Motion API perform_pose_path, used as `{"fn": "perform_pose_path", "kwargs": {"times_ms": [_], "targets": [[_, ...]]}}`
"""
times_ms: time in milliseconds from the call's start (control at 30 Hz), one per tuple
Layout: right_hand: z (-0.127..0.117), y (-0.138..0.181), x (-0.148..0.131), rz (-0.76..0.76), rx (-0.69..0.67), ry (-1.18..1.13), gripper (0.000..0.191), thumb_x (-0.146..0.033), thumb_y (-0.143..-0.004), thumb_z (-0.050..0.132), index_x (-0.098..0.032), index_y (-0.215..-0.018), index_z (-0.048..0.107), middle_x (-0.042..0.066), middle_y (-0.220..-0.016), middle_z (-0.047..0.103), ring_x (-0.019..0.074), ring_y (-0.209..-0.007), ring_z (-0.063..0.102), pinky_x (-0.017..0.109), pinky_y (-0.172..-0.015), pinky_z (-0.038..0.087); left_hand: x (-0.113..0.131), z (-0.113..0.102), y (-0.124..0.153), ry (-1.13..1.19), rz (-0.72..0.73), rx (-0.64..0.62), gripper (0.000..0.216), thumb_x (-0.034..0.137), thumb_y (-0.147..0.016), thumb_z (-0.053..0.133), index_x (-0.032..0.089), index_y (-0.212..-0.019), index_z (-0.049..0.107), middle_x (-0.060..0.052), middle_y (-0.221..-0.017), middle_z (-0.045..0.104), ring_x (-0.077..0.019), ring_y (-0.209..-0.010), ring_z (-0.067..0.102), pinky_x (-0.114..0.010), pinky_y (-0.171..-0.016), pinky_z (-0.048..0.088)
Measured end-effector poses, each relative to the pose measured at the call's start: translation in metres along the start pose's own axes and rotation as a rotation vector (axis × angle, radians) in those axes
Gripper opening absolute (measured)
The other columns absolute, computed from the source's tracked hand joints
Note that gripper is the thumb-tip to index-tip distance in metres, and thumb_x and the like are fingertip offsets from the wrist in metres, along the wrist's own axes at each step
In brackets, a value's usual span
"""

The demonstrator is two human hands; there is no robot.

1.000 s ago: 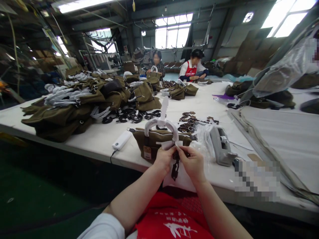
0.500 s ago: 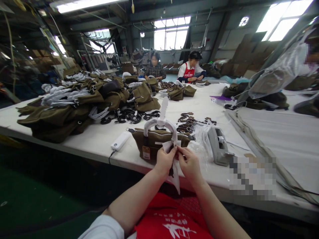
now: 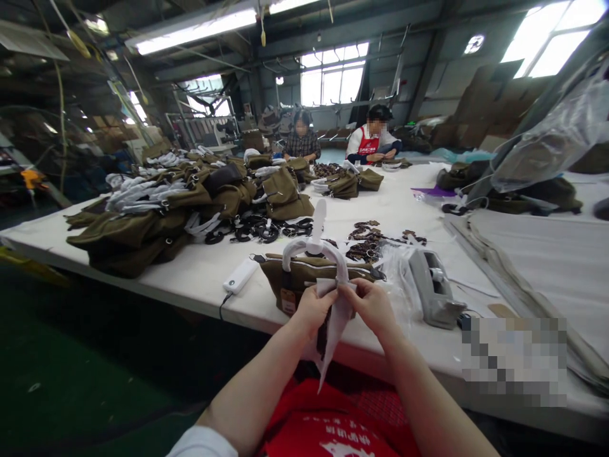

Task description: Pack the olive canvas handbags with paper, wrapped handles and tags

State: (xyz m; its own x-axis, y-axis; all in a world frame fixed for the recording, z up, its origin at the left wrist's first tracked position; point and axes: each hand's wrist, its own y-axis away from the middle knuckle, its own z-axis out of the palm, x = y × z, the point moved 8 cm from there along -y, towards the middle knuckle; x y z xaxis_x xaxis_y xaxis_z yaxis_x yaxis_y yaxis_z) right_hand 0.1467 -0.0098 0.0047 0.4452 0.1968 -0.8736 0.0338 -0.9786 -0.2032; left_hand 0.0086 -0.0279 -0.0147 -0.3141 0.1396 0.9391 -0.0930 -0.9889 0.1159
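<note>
Along near edge of long white-topped bench (image 3: pixel 404 203): olive-green fabric handbag (image 3: pixel 299 273) upright, white-wrapped handle (image 3: pixel 339 259) arched above. Left hand (image 3: pixel 311 309), right hand (image 3: pixel 374 306) close together, fingertips pinching thin white sheet (image 3: pixel 335 327) below handle's end. Dark-brown dangling strip (image 3: pixel 322 339) partly behind sheet; attachment hidden. Likely risks: hard pull tearing sheet; tug toward body tipping handbag; loosened pinch letting sheet slip.
</note>
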Motion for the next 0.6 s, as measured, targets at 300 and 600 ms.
{"fn": "perform_pose_path", "kwargs": {"times_ms": [300,600], "targets": [[0.008,0.000,-0.010,-0.022,0.073,0.111,0.036,-0.051,-0.075,0.062,-0.020,-0.059,0.056,-0.002,-0.049,0.049,0.0124,-0.047,0.044,0.025,-0.046,0.029,0.033,0.010,0.007,-1.037,0.207,-0.011,0.024,0.021,-0.086,0.048,0.012,-0.100,0.066,-0.021,-0.101,0.069,-0.0345,-0.096,0.065,-0.044,-0.092,0.046],[0.012,0.003,-0.006,-0.033,-0.038,0.024,0.031,-0.045,-0.079,0.055,-0.021,-0.060,0.051,-0.004,-0.048,0.047,0.0116,-0.045,0.042,0.025,-0.045,0.029,0.024,0.036,0.007,-1.415,0.095,-0.118,0.037,0.021,-0.087,0.048,0.001,-0.116,0.061,-0.031,-0.114,0.057,-0.0415,-0.106,0.058,-0.048,-0.090,0.046]]}}
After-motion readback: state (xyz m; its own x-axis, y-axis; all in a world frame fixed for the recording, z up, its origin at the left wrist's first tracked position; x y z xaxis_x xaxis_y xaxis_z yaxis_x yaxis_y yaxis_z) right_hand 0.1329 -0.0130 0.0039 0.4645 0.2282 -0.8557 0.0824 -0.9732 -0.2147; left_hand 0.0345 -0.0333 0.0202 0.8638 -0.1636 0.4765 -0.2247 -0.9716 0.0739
